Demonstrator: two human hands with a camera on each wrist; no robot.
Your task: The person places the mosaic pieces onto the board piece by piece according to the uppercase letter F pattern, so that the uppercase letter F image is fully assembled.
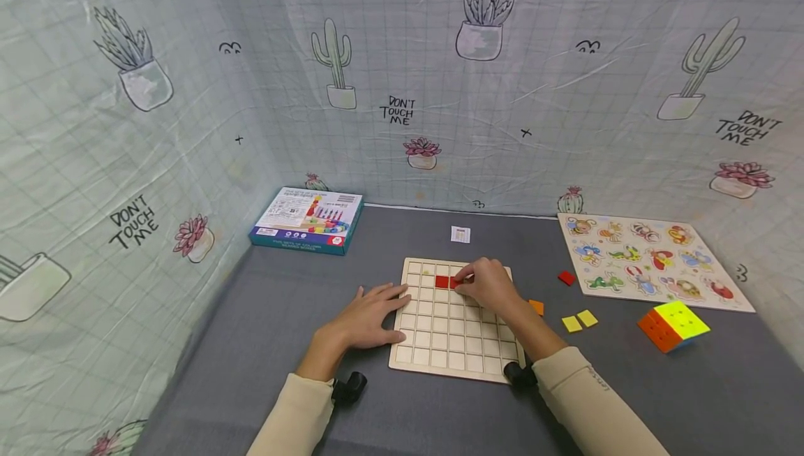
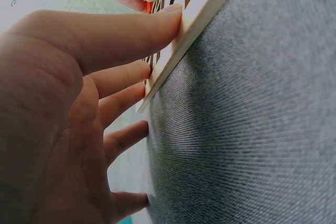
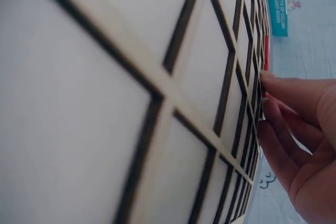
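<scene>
Seating of a red tile on a gridded board. The fingers of my right hand (image 1: 492, 287) are drawn together and pinch the red tile (image 1: 453, 283), which sits on the board (image 1: 449, 362) near the middle of the second row from the far edge; immediately to its left lies what reads as a second red tile (image 1: 442, 281). The fingers of my left hand (image 1: 369, 320) are spread apart: as the left wrist view shows, the thumb and two fingers meet the board's left edge, while the other two reach down to the worktop (image 1: 264, 358), an arrangement that I judge steadies the board. The step in hand appears to be fitting the red tile into its cell; the next move calls for a light press until it lies level, then a clean upward release that leaves its neighbour undisturbed. The two reds form a strip whose long axis runs left to right, along the row and across my view; my fingers cover its right end, so I cannot tell whether the held piece is square. The board is turned slightly, its far right corner nearer me than its far left. To the right lie a loose red tile (image 1: 567, 278), an orange tile (image 1: 537, 307) and two yellow tiles (image 1: 571, 324).
</scene>
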